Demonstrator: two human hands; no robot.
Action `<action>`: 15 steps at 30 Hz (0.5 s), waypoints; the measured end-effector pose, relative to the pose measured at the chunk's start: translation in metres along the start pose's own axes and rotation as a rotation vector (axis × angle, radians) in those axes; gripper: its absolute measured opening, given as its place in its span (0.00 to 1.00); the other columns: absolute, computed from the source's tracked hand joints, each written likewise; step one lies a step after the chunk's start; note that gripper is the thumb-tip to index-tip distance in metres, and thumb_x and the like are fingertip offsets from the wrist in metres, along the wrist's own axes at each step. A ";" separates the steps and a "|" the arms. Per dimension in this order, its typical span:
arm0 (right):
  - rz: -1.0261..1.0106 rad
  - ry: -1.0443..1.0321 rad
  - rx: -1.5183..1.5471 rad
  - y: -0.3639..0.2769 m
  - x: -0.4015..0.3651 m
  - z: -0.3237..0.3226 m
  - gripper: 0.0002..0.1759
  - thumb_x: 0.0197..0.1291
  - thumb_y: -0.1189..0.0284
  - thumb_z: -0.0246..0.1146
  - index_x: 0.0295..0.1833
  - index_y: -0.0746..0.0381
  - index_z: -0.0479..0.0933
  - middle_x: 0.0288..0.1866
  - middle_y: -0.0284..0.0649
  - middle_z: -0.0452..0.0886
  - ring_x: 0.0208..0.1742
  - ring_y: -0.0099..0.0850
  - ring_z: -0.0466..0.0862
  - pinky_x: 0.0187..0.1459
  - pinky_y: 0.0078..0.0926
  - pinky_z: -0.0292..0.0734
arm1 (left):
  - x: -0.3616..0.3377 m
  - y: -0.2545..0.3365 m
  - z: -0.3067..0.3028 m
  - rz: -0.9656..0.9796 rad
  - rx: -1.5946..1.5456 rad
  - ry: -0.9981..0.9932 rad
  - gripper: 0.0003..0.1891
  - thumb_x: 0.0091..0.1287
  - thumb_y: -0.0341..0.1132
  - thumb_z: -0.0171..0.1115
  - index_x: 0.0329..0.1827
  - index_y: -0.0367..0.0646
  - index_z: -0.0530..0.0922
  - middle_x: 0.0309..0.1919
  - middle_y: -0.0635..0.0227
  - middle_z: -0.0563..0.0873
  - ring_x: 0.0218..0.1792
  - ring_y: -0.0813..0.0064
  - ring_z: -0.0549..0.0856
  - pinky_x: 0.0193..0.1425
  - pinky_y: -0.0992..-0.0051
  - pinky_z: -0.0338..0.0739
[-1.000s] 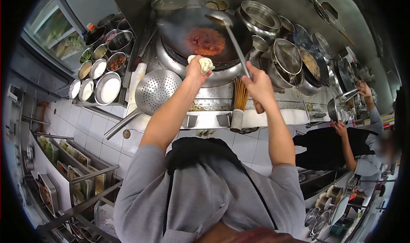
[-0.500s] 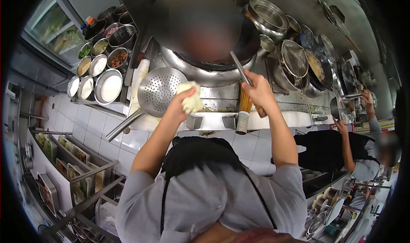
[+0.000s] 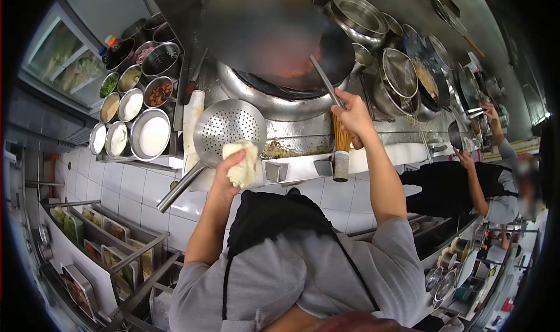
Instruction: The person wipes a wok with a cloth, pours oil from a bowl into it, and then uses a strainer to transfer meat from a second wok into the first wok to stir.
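Observation:
My left hand point(image 3: 226, 171) is closed on a folded pale cloth point(image 3: 242, 164), over the lower edge of a perforated metal strainer point(image 3: 228, 127). The strainer lies on the steel counter, its handle pointing down-left. My right hand point(image 3: 353, 116) grips the handle of a metal utensil point(image 3: 322, 75) whose far end reaches into the large wok point(image 3: 341, 52) on the stove. Steam or blur hides much of the wok, with a reddish glow or food showing inside. Just beside my right hand, a bamboo brush point(image 3: 341, 157) with a wrapped end rests on the counter edge.
Metal bowls of ingredients point(image 3: 150, 135) stand at the left. Stacked pots and strainers point(image 3: 399, 72) are at the right. Another person point(image 3: 466, 186) works at the far right, holding a utensil. Food trays point(image 3: 119, 256) stand at the lower left.
My left hand has moved down and slightly left with the cloth, to the strainer's lower edge. My right hand still holds the utensil. The view has shifted a little.

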State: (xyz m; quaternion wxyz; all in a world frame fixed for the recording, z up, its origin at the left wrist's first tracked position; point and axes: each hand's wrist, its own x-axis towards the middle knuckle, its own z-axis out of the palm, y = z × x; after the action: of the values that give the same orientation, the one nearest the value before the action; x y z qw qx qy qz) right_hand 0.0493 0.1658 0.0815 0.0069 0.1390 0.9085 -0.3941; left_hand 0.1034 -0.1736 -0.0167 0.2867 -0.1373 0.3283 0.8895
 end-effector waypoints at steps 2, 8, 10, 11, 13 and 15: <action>0.023 -0.040 -0.071 -0.017 -0.009 -0.007 0.31 0.56 0.72 0.66 0.67 0.62 0.71 0.21 0.44 0.79 0.20 0.28 0.81 0.26 0.30 0.74 | 0.001 -0.005 -0.007 -0.089 0.064 -0.030 0.24 0.56 0.41 0.70 0.53 0.36 0.77 0.38 0.59 0.86 0.32 0.67 0.86 0.35 0.69 0.83; 0.029 -0.120 0.182 0.012 -0.028 0.010 0.30 0.61 0.71 0.66 0.69 0.59 0.70 0.33 0.37 0.83 0.32 0.21 0.80 0.31 0.24 0.74 | 0.001 -0.015 -0.011 -0.369 0.342 -0.299 0.28 0.50 0.37 0.74 0.54 0.35 0.76 0.39 0.60 0.85 0.37 0.70 0.85 0.40 0.72 0.82; 0.167 -0.145 0.564 0.018 -0.039 0.007 0.29 0.66 0.63 0.63 0.71 0.57 0.69 0.40 0.35 0.83 0.33 0.21 0.79 0.35 0.21 0.74 | 0.008 -0.026 -0.014 -0.467 0.439 -0.489 0.28 0.52 0.39 0.73 0.54 0.36 0.76 0.40 0.63 0.84 0.39 0.73 0.84 0.42 0.73 0.81; 0.151 -0.039 0.558 0.009 -0.056 0.003 0.30 0.68 0.54 0.58 0.68 0.62 0.70 0.45 0.39 0.82 0.34 0.23 0.80 0.36 0.20 0.76 | 0.006 -0.029 -0.012 -0.497 0.542 -0.494 0.27 0.52 0.40 0.74 0.53 0.36 0.77 0.41 0.64 0.84 0.39 0.74 0.84 0.43 0.74 0.80; 0.262 0.121 0.632 0.062 -0.078 0.000 0.30 0.70 0.50 0.53 0.56 0.69 0.76 0.37 0.41 0.83 0.29 0.26 0.82 0.30 0.21 0.77 | 0.004 -0.038 -0.010 -0.531 0.626 -0.504 0.29 0.51 0.39 0.75 0.54 0.35 0.76 0.41 0.64 0.83 0.40 0.73 0.84 0.44 0.73 0.81; 0.388 0.007 0.690 0.102 -0.120 -0.006 0.29 0.69 0.50 0.54 0.44 0.69 0.80 0.28 0.45 0.83 0.20 0.28 0.81 0.19 0.22 0.75 | 0.008 -0.053 -0.021 -0.514 0.718 -0.508 0.29 0.53 0.40 0.75 0.55 0.35 0.75 0.42 0.64 0.83 0.42 0.73 0.83 0.45 0.72 0.80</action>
State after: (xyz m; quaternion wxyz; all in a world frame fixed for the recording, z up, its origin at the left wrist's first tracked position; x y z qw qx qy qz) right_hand 0.1919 0.2065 0.0273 0.0311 0.3038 0.6795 -0.6671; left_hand 0.1299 -0.1515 -0.0626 0.5963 0.1141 0.4889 0.6264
